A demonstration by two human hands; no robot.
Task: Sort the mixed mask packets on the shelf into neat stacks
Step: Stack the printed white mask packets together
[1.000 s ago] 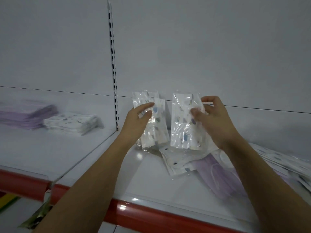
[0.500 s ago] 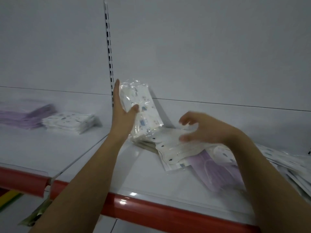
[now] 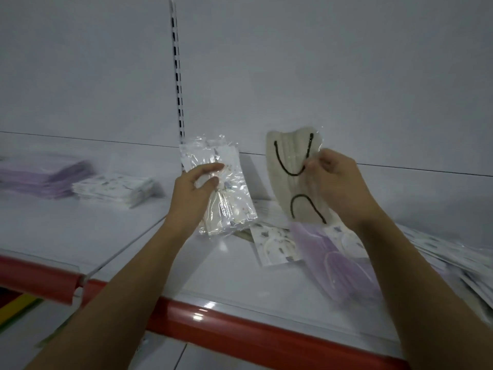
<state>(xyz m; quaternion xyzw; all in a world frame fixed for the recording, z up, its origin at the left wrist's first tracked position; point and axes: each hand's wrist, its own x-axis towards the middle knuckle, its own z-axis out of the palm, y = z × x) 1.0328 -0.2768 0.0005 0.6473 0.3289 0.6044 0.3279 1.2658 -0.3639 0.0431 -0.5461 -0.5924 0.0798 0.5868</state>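
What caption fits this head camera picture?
Left hand holds patterned packets; right hand lifts a cream mask packet.

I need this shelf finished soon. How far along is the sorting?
Done: a purple stack and a patterned stack on the far left. In hand: left hand holds patterned packets; right hand pinches a cream packet. Left: the loose pile.

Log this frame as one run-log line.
left hand: holds patterned packets | right hand: pinches cream mask packet | shelf: mixed pile unsorted
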